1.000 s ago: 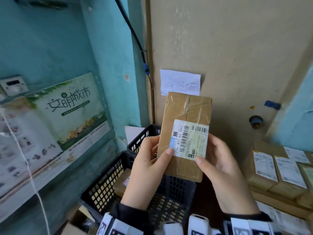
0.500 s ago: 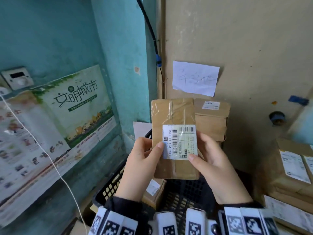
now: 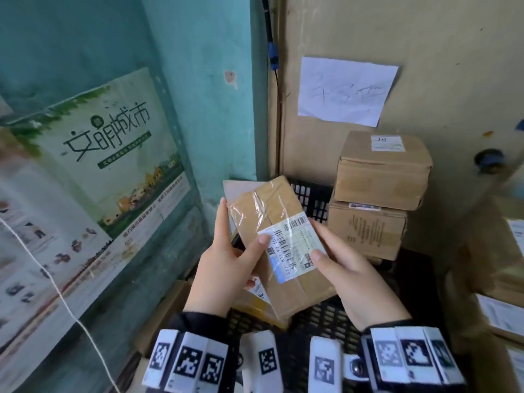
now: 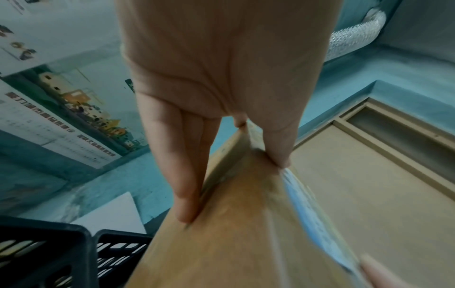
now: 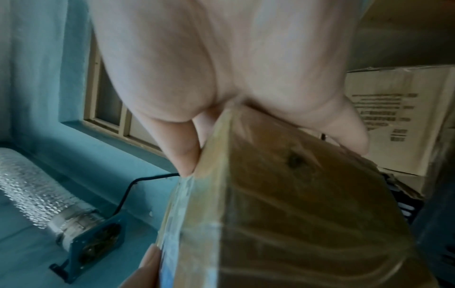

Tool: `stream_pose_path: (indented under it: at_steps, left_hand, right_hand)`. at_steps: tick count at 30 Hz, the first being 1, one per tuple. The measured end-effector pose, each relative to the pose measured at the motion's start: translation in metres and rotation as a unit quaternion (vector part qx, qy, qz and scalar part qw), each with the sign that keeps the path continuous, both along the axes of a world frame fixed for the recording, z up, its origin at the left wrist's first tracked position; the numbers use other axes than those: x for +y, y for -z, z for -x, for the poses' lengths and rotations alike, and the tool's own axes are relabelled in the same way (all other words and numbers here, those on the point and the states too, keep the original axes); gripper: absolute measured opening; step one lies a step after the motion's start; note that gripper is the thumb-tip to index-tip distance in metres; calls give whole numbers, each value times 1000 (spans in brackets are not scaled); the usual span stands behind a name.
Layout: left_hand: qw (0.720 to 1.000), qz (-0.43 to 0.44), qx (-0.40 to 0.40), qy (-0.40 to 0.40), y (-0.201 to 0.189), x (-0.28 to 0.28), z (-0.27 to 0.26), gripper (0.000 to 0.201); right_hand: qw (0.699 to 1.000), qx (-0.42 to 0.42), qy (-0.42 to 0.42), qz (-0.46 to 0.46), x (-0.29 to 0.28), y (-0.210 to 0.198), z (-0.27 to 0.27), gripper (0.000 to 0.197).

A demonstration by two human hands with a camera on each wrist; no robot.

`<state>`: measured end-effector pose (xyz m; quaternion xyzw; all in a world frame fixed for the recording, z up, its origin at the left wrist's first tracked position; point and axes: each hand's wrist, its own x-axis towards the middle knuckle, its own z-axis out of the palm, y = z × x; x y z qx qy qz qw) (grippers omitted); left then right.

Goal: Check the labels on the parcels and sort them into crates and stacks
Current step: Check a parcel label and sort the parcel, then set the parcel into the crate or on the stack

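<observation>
Fingers, left hand [image 3: 226, 268]: the thumb presses on the near corner of the label, and the other fingers [image 4: 182, 175] lie long and straight along the left side of the parcel, so the box is pinched between thumb and fingers.
Fingers, right hand [image 3: 351, 276]: the thumb tip rests on the right edge of the label, and the other fingers wrap under the parcel's right side and back; they pinch the box from that side.
Parcel [image 3: 272, 222]: a brown cardboard box wrapped in clear tape, held up in both hands above the black crate, tilted so its far end leans left and away.
Label [image 3: 292, 245]: white with barcodes and a blue patch at its near corner, stuck on the upward face of the parcel, facing the head camera.
Black crate [image 3: 312, 194]: a slotted plastic crate directly beneath the held parcel; other parcels lie in it under the left hand, only partly seen.
Stacked boxes [image 3: 380, 177]: two brown boxes, one on top of the other, stand to the right of the held parcel against the beige wall; the top one carries a small white label.
Paper note [image 3: 346, 89]: a white sheet with faint handwriting, stuck on the beige wall above the stack.
Poster [image 3: 113, 154]: a green and white printed sheet on the teal wall to the left.
More boxes [image 3: 504, 307]: labelled cartons at the right edge, well apart from the hands.
White cord [image 3: 56, 287]: hangs across the poster at the left.
</observation>
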<state>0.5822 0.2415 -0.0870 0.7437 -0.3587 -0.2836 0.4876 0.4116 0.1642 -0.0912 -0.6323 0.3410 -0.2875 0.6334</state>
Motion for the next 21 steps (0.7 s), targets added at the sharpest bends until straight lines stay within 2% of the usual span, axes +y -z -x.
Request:
stream_pose_path:
  at_steps: [6, 11, 15, 19, 21]
  left_hand:
    - [996, -10, 83, 22, 35, 3, -27, 69]
    - [998, -57, 27, 9, 70, 3, -49, 50]
    - [992, -123, 11, -5, 101, 3, -62, 43]
    - [982, -187, -25, -29, 121, 1, -66, 39]
    - [977, -209, -39, -30, 127, 0, -67, 36]
  right_hand:
    - [998, 66, -9, -13, -2, 29, -18, 51]
    - [986, 162, -25, -10, 0, 58, -30, 53]
    - [980, 197, -20, -31, 3, 89, -39, 46]
    - [972, 218, 76, -50, 4, 123, -40, 30]
    - [959, 212, 148, -116, 4, 140, -40, 29]
